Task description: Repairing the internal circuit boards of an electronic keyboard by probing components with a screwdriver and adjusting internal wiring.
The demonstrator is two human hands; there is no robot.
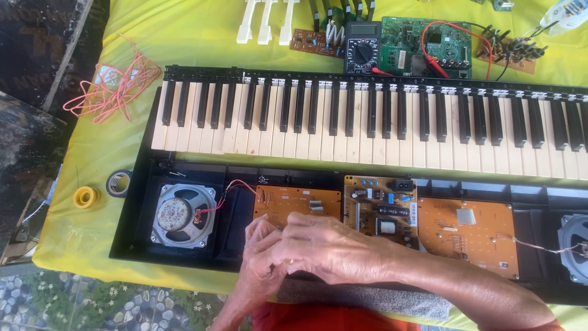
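Note:
My two hands meet over the lower edge of an opened electronic keyboard case (141, 245). My right hand (327, 245) lies across my left hand (258, 260), fingers bunched together just below a small orange circuit board (300, 201). Anything between the fingers is hidden. A round speaker (182, 214) with red wires sits left of the hands. The row of black and white keys (367, 135) lies beyond them. My forearms rest on a grey towel (367, 297).
A power board (380, 211), a larger orange board (471, 236) and a second speaker (576, 245) fill the case to the right. On the yellow cloth lie a multimeter (361, 46), a green board (422, 43), loose white keys (266, 21), pink wire (113, 86) and two tape rolls (85, 197).

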